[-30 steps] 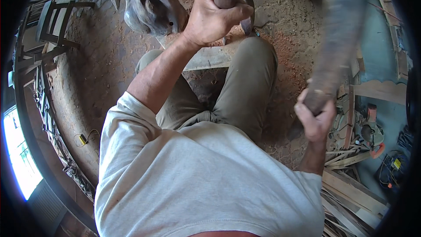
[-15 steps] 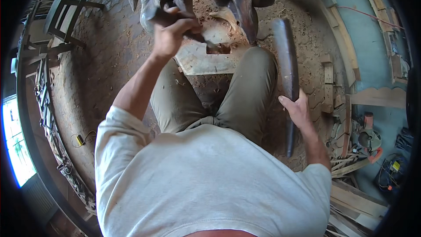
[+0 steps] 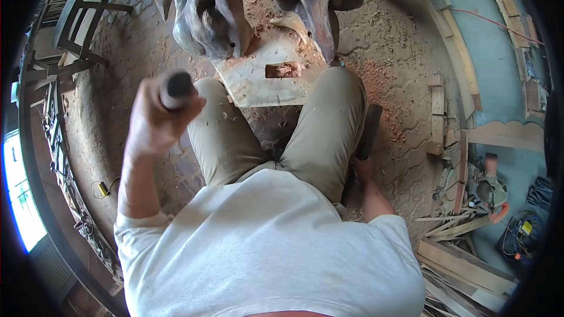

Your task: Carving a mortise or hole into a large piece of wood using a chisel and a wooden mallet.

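My left hand (image 3: 154,114) is raised to the left of my left knee, its fingers wrapped around a chisel (image 3: 177,86). The round dark end of the handle faces up, and the blade is hidden below. Low beside my right thigh, my right hand (image 3: 363,169) grips a dark wooden club (image 3: 369,132), partly hidden by the leg. Between my knees lies a pale wooden board (image 3: 255,89) with a rectangular hole (image 3: 283,70) holding reddish chips. At its far end stand the dark, polished legs of a carved wooden piece (image 3: 317,9).
Reddish shavings (image 3: 382,79) lie on the paved floor right of my knee. A dark wooden frame (image 3: 82,29) stands at far left. On the right are stacked wood blocks (image 3: 436,111), a power saw (image 3: 491,189), coiled cable (image 3: 520,232) and loose planks (image 3: 464,267).
My left hand has lifted the chisel away from the hole and moved left and nearer. My right hand has lowered the club beside my thigh.
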`<state>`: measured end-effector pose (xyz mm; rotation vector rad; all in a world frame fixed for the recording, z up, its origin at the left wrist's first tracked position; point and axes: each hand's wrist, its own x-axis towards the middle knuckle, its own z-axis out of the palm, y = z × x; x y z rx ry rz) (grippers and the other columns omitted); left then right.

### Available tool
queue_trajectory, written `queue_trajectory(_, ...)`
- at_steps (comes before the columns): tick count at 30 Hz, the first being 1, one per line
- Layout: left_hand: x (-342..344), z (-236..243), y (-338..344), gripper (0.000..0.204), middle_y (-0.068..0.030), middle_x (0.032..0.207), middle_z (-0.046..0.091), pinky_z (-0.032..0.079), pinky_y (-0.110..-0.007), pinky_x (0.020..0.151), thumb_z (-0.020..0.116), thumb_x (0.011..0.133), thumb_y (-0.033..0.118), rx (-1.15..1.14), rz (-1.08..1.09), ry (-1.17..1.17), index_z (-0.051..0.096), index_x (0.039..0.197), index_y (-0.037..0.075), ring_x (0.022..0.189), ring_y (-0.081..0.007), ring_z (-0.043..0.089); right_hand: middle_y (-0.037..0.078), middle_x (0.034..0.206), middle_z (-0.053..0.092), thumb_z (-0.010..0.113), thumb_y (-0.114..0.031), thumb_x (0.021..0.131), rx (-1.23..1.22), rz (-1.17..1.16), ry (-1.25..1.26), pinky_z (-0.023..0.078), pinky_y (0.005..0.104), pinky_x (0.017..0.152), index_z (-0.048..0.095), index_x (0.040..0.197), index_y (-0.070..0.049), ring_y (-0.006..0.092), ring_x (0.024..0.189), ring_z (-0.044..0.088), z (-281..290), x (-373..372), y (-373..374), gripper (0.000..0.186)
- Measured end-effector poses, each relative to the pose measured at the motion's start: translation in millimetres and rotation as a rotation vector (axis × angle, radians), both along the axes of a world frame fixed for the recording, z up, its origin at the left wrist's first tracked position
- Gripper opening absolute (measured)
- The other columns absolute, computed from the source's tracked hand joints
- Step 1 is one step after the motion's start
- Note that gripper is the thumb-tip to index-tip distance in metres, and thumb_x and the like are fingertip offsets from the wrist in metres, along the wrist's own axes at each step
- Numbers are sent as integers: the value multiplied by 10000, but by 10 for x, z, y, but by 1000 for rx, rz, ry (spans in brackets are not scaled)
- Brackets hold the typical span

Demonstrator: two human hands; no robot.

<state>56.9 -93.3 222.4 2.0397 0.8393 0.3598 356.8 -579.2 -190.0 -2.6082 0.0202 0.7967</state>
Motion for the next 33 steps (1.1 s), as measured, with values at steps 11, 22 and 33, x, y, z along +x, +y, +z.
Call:
queue_trajectory(11, -757, -1270, -1065, 220, -186, 663, 645, 505, -417, 618, 761, 808, 162, -102, 142, 440, 668, 851, -33, 587, -243, 612, 187, 1305, 680, 743, -111, 907, 689, 941, -702, 505, 414, 1070, 629, 1349, -13, 315, 1251, 643, 3040, 394, 2793, 468)
queue_trajectory(22, -1171, -1287, -1118, 231, -80, 598, 514, 427, -365, 556, 745, 825, 126, -275, 295, 254, 583, 755, -23, 594, -122, 450, 282, 1355, 599, 705, -371, 917, -555, 1879, -135, 534, 533, 998, 569, 1365, 42, 421, 1202, 647, 2768, 49, 3467, 624)
queue_trajectory(33, -1483, -1234, -1053, 263, -66, 594, 532, 442, -361, 552, 779, 791, 146, -372, 131, 345, 574, 730, -7, 593, -107, 480, 324, 1272, 641, 683, -297, 938, -6, 1522, -168, 478, 565, 1047, 650, 1230, 49, 423, 1263, 609, 2383, -399, 3879, 454)
